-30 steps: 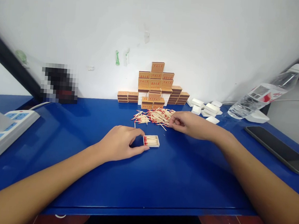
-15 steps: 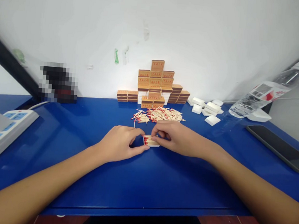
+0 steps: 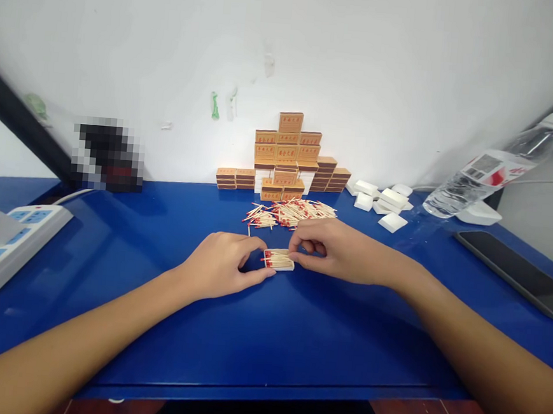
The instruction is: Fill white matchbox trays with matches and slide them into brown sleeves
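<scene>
A small white matchbox tray [image 3: 285, 269] lies on the blue table, filled with red-headed matches [image 3: 277, 258] whose heads point left. My left hand [image 3: 224, 263] grips the tray's left end between thumb and forefinger. At the tray's right end, my right hand [image 3: 324, 248] is closed, its thumb and forefinger pinched at the plain ends of the matches. How many matches are between those fingertips is hidden. Just beyond my hands lies a loose heap of matches [image 3: 305, 212].
Stacked matchboxes [image 3: 287, 152] stand against the wall. Several white trays [image 3: 393, 222] lie to their right, near a leaning water bottle [image 3: 480, 172] and a phone [image 3: 515, 270]. A power strip [image 3: 39, 239] is at the left.
My right hand has shifted slightly right along the tray, uncovering more of the matches. The left hand keeps its grip on the tray.
</scene>
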Motion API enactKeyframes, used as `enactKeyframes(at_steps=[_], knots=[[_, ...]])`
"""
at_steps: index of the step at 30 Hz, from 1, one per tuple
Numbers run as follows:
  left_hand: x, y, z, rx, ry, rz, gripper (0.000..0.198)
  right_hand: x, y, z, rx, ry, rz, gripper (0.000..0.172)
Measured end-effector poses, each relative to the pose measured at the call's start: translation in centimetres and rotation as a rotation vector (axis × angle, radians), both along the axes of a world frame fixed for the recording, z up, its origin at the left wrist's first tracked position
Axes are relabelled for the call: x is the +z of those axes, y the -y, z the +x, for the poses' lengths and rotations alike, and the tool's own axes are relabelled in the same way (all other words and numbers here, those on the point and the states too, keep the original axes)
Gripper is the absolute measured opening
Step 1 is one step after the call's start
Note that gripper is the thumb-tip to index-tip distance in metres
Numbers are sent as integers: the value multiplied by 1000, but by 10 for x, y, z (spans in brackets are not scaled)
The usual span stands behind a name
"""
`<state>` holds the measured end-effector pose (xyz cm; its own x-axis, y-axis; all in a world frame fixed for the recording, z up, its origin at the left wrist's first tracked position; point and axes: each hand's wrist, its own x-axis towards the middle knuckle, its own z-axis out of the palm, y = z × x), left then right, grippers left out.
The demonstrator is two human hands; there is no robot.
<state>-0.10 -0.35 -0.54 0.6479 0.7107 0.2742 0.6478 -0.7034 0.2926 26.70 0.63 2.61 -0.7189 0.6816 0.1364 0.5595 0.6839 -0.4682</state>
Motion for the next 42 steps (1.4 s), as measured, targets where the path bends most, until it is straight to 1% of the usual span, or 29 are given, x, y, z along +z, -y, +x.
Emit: enactKeyframes(at_steps=[3,7,12,15,21,29,36,42], knots=[[0,0,0,-6,1,10,31,1,1,0,15,10,-5,8],[0,0,0,-12,5,19,32,-5,4,-8,-56,10,2,12],[0,1,0,-6,-9,11,33,-11,4,-11,-67,52,-14,10],[0,0,0,-2,-15,7,33,-8,4,-10,-69,45,-15,11],[0,0,0,-6,-16,14,35,-3,9,-11,-15,32,-22,8],[1,1,1,-2,-17,5,34,-3,7,-9,-21,-50,29,14],[2,1,0,3,-31,-2,37,-5,6,-8,-28,38,-70,17],[2,1,0,1,-22,-4,34,-6,9,-15,-28,-30,-46,15]])
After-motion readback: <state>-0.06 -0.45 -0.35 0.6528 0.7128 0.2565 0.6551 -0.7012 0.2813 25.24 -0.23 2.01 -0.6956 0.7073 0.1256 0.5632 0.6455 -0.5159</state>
